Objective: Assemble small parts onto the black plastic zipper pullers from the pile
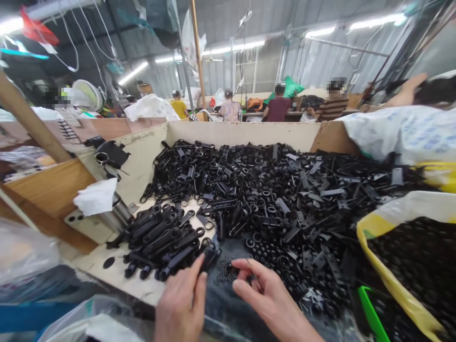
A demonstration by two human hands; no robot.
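My left hand (183, 301) is closed round a black plastic part (211, 254) with a ring-shaped end, which points away from me. My right hand (265, 292) hovers just right of a small pile of dark screws (224, 270). Its fingers are curled in toward the thumb, and anything between them is too small to make out. Left of my left hand lies a stack of long black handle-like pieces with ring ends (160, 237). Small round black pieces (265, 254) spread beyond my right hand, and some silvery screws (312, 301) lie to its right.
A large heap of black plastic parts (249, 180) fills the pale-walled bin (231, 130). At right stand a yellow-edged sack of black pieces (409, 261) and a green tray (370, 313). A metal cylinder with white cloth (96, 197) stands left. Several people sit farther back.
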